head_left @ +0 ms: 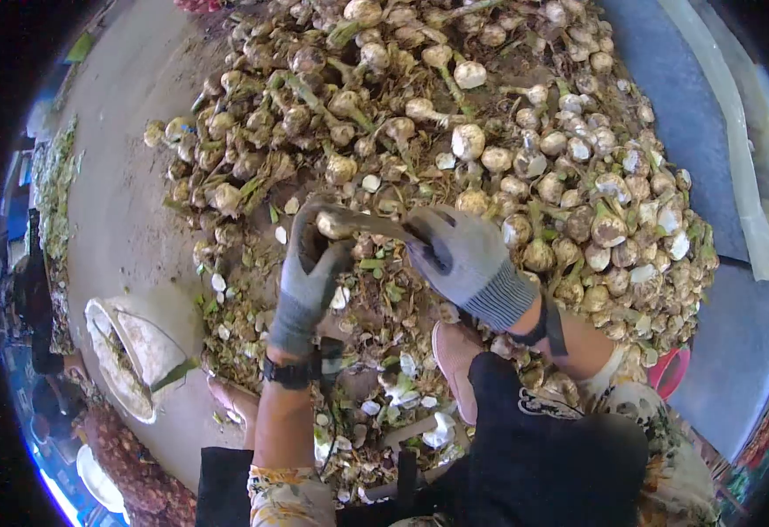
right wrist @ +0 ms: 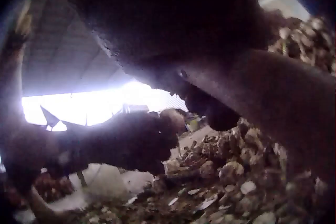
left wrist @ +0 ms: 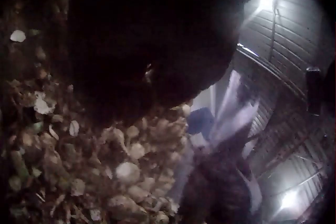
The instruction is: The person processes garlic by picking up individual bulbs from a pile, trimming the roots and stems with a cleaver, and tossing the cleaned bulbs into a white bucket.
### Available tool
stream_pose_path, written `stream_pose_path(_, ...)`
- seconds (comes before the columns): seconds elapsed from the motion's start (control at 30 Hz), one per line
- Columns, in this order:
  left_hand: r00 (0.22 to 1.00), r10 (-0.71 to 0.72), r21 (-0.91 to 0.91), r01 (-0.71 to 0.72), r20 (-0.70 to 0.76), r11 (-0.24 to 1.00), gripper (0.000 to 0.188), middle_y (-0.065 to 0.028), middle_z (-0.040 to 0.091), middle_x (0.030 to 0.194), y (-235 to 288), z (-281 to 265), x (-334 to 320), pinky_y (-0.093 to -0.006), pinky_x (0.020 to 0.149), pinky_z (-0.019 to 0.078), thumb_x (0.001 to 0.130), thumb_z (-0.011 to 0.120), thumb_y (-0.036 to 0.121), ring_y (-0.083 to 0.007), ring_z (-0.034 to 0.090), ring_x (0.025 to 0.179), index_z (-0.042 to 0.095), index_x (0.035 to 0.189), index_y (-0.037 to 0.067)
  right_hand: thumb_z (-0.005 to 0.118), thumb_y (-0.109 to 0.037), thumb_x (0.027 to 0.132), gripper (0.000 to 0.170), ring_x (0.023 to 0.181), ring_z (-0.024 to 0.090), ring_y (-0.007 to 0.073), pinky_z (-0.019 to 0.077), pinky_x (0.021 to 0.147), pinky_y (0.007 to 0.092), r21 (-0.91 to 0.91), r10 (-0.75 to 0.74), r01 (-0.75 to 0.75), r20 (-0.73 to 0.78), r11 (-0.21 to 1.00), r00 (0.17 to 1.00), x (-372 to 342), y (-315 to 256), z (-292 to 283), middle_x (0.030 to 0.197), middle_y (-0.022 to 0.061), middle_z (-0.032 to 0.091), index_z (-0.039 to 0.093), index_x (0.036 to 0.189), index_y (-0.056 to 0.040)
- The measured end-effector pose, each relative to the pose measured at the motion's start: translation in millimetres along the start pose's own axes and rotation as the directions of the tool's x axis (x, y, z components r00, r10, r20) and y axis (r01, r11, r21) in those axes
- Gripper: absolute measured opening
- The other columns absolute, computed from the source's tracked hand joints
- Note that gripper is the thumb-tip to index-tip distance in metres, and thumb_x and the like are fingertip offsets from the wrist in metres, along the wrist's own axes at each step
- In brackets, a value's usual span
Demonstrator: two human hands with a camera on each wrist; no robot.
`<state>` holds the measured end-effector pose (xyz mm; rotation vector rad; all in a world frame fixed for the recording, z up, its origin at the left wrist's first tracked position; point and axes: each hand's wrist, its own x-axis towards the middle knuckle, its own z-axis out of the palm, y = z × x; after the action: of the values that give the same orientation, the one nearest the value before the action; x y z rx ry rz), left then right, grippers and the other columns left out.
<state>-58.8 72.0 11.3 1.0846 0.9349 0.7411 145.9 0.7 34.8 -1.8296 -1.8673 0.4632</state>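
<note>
The left hand (head_left: 302, 274) grips a round bulb (head_left: 330, 226) near the middle. The right hand (head_left: 462, 250) holds a long dark strip (head_left: 375, 227) right by it — stem or blade, one cannot tell. The job looks part done: many trimmed bulbs (head_left: 608, 230) sit on the right, but lots of stemmed bulbs (head_left: 437, 57) lie farther back. Feet (head_left: 456, 369) crowd the near side — grey floor (head_left: 125, 167) gives room leftward.

The left hand (head_left: 303, 272) partly hides its bulb (head_left: 332, 226); the dark strip (head_left: 375, 225) at its three o'clock, stem or blade, is unclear. The head view cuts off the heap (head_left: 301, 110) at twelve o'clock. Wrist views: fingers too dark to tell.
</note>
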Motion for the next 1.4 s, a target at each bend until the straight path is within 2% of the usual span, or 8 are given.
stream_pose_path(0.27, 0.996, 0.074, 0.217, -0.062, -0.047, 0.974, 0.053, -0.0066, 0.062, 0.094, 7, 19, -33, -0.027, 0.074, 0.0507, 0.077, 0.068, 0.009, -0.0155, 0.061, 0.087, 0.041, 0.122, 0.006, 0.066, -0.024, 0.07, 0.04, 0.076, 0.058, 0.0239, 0.051, 0.064, 0.038, -0.163, -0.311, 0.307, 0.003, 0.937, 0.95, -11, -13, 3, 0.091, 0.0081, 0.053, 0.056, 0.107, -0.014)
stream_pose_path(0.57, 0.984, 0.177, 0.283, -0.163, -0.024, 0.945, 0.044, -0.0079, 0.06, 0.093, 30, 38, -65, -0.0257, 0.074, 0.0496, 0.076, 0.067, 0.007, -0.0134, 0.059, 0.083, 0.045, 0.113, -0.002, 0.062, -0.023, 0.078, 0.038, 0.074, 0.063, 0.0307, 0.0514, 0.063, 0.0422, -0.218, 0.307, -0.24, 0.36, 0.946, 0.881, -6, 34, 20, 0.086, 0.014, 0.061, 0.052, 0.112, -0.0091)
stream_pose_path(0.73, 0.982, 0.089, 0.155, -0.115, 0.166, 0.981, 0.062, -0.0139, 0.058, 0.108, 31, 72, -29, -0.0359, 0.086, 0.0461, 0.076, 0.071, 0.015, -0.0219, 0.057, 0.097, 0.04, 0.127, -0.002, 0.06, -0.012, 0.083, 0.032, 0.078, 0.064, 0.0196, 0.0506, 0.069, 0.0325, 0.396, 0.336, -0.245, -0.177, 0.885, 0.925, -9, 35, -32, 0.089, 0.0115, 0.065, 0.053, 0.112, -0.001)
stream_pose_path(0.8, 0.889, 0.291, 0.591, -0.453, 0.353, 0.668, 0.062, -0.0161, 0.057, 0.113, 38, 76, -5, -0.0403, 0.091, 0.0421, 0.075, 0.071, 0.023, -0.0293, 0.055, 0.103, 0.043, 0.126, 0.0, 0.063, -0.007, 0.083, 0.031, 0.084, 0.059, 0.0104, 0.0476, 0.074, 0.024, 0.71, 0.46, -0.119, -0.31, 0.694, 0.832, -21, 42, -48, 0.094, 0.0065, 0.065, 0.054, 0.111, 0.003)
stream_pose_path(1.0, 0.968, 0.111, 0.911, -0.168, 0.224, -0.378, 0.046, -0.016, 0.047, 0.124, -36, -26, 150, -0.048, 0.091, 0.039, 0.075, 0.067, 0.025, -0.0346, 0.043, 0.116, 0.054, 0.12, 0.025, 0.066, -0.008, 0.079, 0.035, 0.068, 0.061, 0.0158, 0.0493, 0.057, 0.0279, 0.747, 0.694, -0.256, -0.356, 0.614, 0.626, -75, 57, -107, 0.084, 0.0105, 0.062, 0.052, 0.11, 0.0012)
stream_pose_path(1.2, 0.922, 0.235, 0.951, -0.291, 0.308, -0.104, 0.058, -0.0163, 0.051, 0.118, 4, -7, 110, -0.0467, 0.092, 0.0386, 0.066, 0.074, 0.03, -0.0352, 0.045, 0.113, 0.053, 0.118, 0.016, 0.066, -0.011, 0.078, 0.039, 0.082, 0.064, 0.0249, 0.0516, 0.068, 0.0318, 0.421, 0.328, -0.181, -0.308, 0.889, 0.893, -61, 36, -47, 0.097, 0.0121, 0.063, 0.051, 0.113, -0.0004)
stream_pose_path(1.3, 0.996, 0.009, 0.448, -0.048, 0.089, 0.893, 0.062, -0.0153, 0.057, 0.106, 14, 4, 59, -0.0355, 0.086, 0.046, 0.069, 0.074, 0.02, -0.0216, 0.056, 0.097, 0.045, 0.121, 0.001, 0.064, -0.018, 0.078, 0.034, 0.082, 0.063, 0.0268, 0.0518, 0.067, 0.0357, 0.268, 0.133, -0.112, -0.063, 0.957, 0.989, -26, 22, -35, 0.1, 0.0105, 0.061, 0.054, 0.109, -0.0053)
stream_pose_path(1.4, 0.994, 0.015, 0.371, -0.053, 0.104, 0.927, 0.063, -0.0141, 0.054, 0.113, -7, -1, 22, -0.0327, 0.087, 0.0466, 0.072, 0.073, 0.015, -0.0179, 0.054, 0.101, 0.041, 0.124, 0.0, 0.066, -0.021, 0.075, 0.037, 0.082, 0.061, 0.0282, 0.051, 0.067, 0.0372, 0.03, -0.022, 0.02, 0.051, 0.999, 0.998, -6, -1, -21, 0.096, 0.0112, 0.058, 0.056, 0.108, -0.0092)
